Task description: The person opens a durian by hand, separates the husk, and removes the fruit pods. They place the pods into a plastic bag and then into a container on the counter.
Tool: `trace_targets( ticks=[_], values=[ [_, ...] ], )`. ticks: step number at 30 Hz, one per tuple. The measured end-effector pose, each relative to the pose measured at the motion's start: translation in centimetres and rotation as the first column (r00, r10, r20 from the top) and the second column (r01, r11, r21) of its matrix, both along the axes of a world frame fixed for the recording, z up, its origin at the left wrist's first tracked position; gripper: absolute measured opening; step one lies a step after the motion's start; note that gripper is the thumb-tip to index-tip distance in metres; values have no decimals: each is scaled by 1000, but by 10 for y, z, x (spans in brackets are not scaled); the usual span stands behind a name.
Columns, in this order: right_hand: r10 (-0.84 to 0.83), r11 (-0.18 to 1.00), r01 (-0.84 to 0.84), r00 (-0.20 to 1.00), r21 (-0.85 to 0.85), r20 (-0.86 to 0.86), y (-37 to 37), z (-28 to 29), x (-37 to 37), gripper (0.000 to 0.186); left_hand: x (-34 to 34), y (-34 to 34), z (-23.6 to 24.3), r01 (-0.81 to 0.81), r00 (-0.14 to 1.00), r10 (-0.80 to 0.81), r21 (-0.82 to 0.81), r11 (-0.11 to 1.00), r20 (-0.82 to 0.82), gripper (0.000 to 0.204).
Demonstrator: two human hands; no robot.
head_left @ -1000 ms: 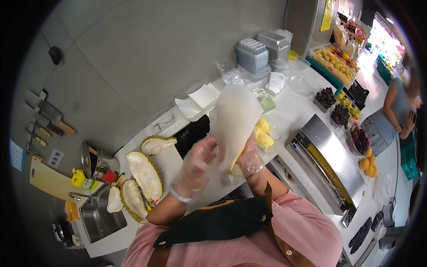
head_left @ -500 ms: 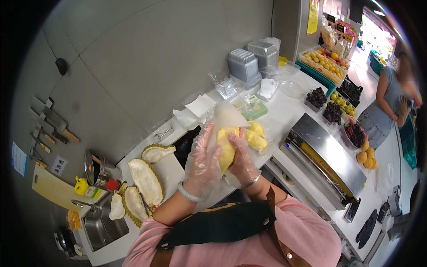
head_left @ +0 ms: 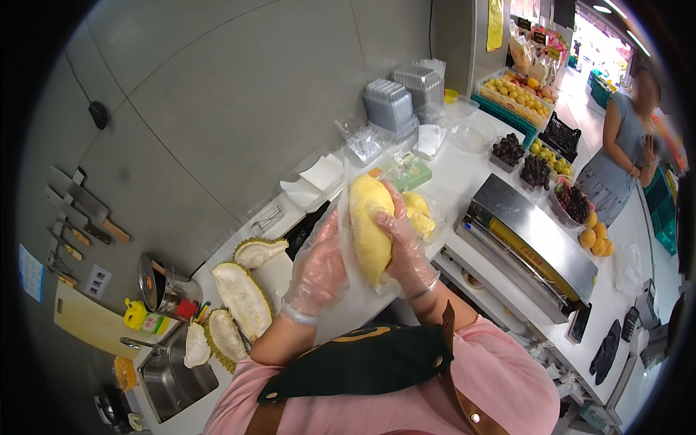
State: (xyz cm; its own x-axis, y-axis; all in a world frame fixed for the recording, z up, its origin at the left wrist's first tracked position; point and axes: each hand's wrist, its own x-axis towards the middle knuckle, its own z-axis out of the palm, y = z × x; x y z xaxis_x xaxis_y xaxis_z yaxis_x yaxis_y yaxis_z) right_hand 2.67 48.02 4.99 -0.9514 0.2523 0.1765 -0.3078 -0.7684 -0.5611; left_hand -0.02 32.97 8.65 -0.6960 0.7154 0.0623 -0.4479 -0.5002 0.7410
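Observation:
In front of my chest, a large pale yellow lobe of durian flesh stands upright between my two hands, both in clear plastic gloves. My right hand curls around its right side, thumb across the front. A thin whitish sheet lies along the lobe's left side, and my left hand grips that sheet, its far fingers partly hidden. More yellow durian flesh sits on the counter just beyond my right hand. To the left lie opened durian husks with pale insides and spiky green rims.
A metal sink is at the lower left; knives hang on the wall above. Stacked clear boxes stand at the back. A steel wrapping machine occupies the right counter, near grapes. Another person stands beyond it.
The durian lobe has turned so its broad face shows. The white sheet has dropped from over its top to its left side, and my left hand has moved slightly left.

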Motion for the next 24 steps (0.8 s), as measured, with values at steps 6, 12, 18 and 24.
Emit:
trace_targets(
  ticks=[6, 12, 18, 24],
  values=[
    [-59, 990, 67, 996, 123, -74, -24, 16, 10, 89, 5, 6, -1, -228, 960, 248, 151, 962, -129, 53],
    [61, 974, -42, 995, 222, -77, -33, 24, 7, 91, -24, -4, -25, -257, 953, 246, -42, 965, -176, 55],
    [-49, 756, 134, 988, 640, -150, -40, 19, -9, 85, -14, -6, -23, -380, 914, 378, 18, 925, -145, 65],
    [-124, 205, 333, 941, 920, -314, -45, 42, -17, 82, -25, -13, -39, -341, 936, 353, 211, 916, -18, 71]
  ],
)
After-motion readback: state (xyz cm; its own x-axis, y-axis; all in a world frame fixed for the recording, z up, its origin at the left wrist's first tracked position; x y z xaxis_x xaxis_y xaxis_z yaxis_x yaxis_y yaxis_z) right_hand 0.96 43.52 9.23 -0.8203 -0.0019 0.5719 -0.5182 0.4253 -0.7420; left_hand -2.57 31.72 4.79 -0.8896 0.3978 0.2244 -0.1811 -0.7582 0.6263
